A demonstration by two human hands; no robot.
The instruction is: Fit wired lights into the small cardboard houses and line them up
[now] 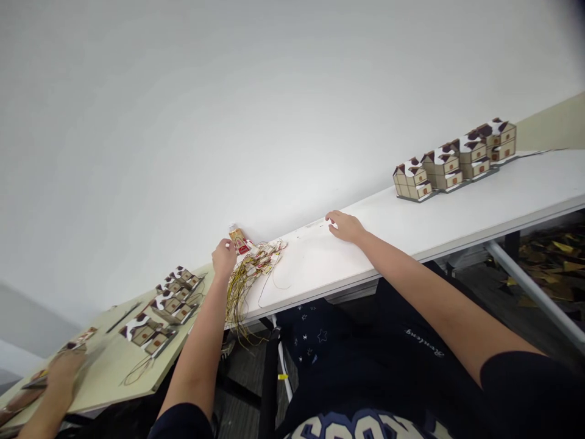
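Tube and tags sit right beside your left grip, so that's your near side.

Looks like the tube [241, 242] is just right of your left grip [223, 261], cap end pointing up and away from you; can't tell if they touch. The tags [269, 259] are heaped right of that grip too, their strings [237, 292] running back toward you over the counter [311, 262] edge. That grip's curled with a pale speck at the fingertips, so can't tell what it's got, if anything. Your right grip [348, 228] is way over, arm stretched out, fingers bent around a pale spot, bare counter or something held, can't tell.
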